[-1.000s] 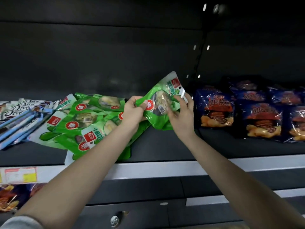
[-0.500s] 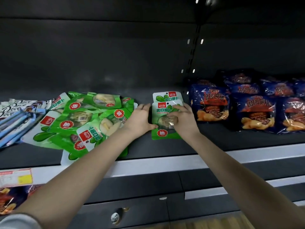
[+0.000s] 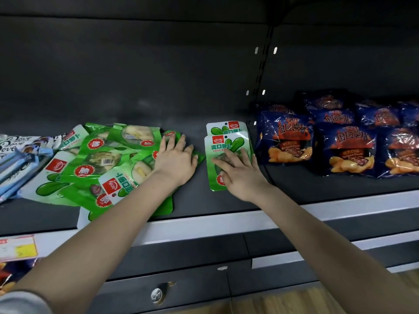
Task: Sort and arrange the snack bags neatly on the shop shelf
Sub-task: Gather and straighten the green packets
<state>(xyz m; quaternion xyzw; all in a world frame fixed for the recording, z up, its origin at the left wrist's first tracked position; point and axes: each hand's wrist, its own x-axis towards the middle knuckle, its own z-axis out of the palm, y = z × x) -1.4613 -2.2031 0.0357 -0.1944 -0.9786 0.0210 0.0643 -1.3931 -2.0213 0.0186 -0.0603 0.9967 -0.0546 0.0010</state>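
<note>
On shelf, centre: green bag, lately aloft, now flat atop second bag under spread right hand; spread left hand on jumbled green pile, next for sorting.

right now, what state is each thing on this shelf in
loose green pile, jumbled, bags overlapping
neat green stack, two bags lying flat, squared
blue chip bags, set in rows
left hand, open, resting on loose green pile
right hand, open, pressing neat green stack

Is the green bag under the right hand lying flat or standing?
Flat: the green bag lies face up on the shelf, right hand spread over it.
</note>
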